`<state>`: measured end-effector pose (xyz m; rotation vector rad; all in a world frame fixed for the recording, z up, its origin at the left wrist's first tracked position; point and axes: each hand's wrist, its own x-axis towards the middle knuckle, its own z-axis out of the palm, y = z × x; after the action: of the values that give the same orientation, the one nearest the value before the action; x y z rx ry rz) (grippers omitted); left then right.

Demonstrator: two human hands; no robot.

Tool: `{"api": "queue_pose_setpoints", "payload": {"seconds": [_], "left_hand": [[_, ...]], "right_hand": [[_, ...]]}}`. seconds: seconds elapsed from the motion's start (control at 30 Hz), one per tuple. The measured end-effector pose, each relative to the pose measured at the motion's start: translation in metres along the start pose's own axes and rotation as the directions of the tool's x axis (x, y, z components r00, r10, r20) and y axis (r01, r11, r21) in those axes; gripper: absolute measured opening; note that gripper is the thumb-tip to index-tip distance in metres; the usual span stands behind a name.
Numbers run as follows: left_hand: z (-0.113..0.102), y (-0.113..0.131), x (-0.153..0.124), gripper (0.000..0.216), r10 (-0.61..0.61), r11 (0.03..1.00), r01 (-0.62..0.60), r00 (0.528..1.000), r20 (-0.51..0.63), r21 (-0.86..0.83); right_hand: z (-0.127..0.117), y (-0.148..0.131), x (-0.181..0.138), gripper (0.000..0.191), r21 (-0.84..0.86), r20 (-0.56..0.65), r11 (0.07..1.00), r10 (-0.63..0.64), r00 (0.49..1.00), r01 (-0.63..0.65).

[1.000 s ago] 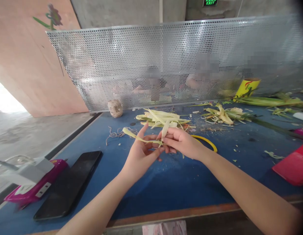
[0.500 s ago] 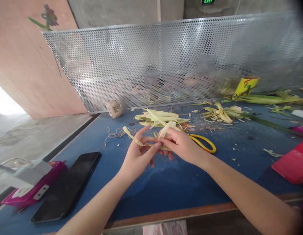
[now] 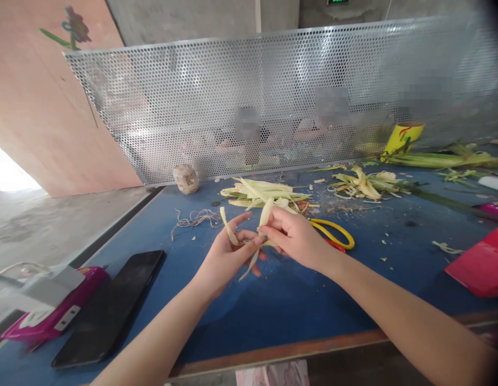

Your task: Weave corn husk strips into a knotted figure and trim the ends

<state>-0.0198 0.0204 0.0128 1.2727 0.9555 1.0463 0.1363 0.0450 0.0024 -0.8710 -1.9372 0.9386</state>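
Pale corn husk strips (image 3: 266,212) are pinched between my two hands over the blue table. My left hand (image 3: 228,254) grips them between thumb and fingers, its index finger raised, with one strip end curling up past the fingers and a thin end hanging below. My right hand (image 3: 293,236) pinches the upright strip beside the left thumb. Just behind the hands lies a pile of corn husks (image 3: 265,192). Close to my right wrist are yellow-handled scissors (image 3: 333,230), partly hidden by the hand.
Left of the hands are tangled twine (image 3: 196,219), a black phone (image 3: 112,305) and a magenta power strip (image 3: 67,300). A perforated metal screen (image 3: 217,107) stands behind, people beyond it. At right are husk scraps (image 3: 365,185), a yellow can (image 3: 402,140) and a red box (image 3: 480,262).
The left strip end has swung more upright, and a thin end now hangs below the fingers. The strip in my right hand also stands more upright. Both hands stay close together.
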Motion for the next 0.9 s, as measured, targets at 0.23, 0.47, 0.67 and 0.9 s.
{"api": "queue_pose_setpoints", "payload": {"seconds": [0.23,0.47,0.67,0.9], "left_hand": [[-0.001,0.003,-0.001,0.084,0.033,0.999,-0.033,0.999,-0.008,-0.014],[-0.005,0.008,0.0,0.086,0.066,0.995,-0.068,0.997,-0.027,-0.067],[-0.006,0.012,-0.003,0.095,0.124,0.992,-0.126,0.984,-0.125,-0.009],[-0.004,0.011,-0.004,0.099,0.169,0.984,-0.16,0.976,-0.134,0.075]], "right_hand": [[-0.011,-0.007,0.001,0.021,0.15,0.153,0.989,-0.013,0.988,-0.011],[-0.016,-0.001,0.002,0.028,0.213,0.245,0.974,0.027,0.969,-0.081],[-0.015,0.005,0.007,0.036,0.19,0.246,0.975,0.069,0.967,-0.118],[-0.007,0.005,0.007,0.034,0.333,0.245,0.929,0.079,0.966,-0.161]]}}
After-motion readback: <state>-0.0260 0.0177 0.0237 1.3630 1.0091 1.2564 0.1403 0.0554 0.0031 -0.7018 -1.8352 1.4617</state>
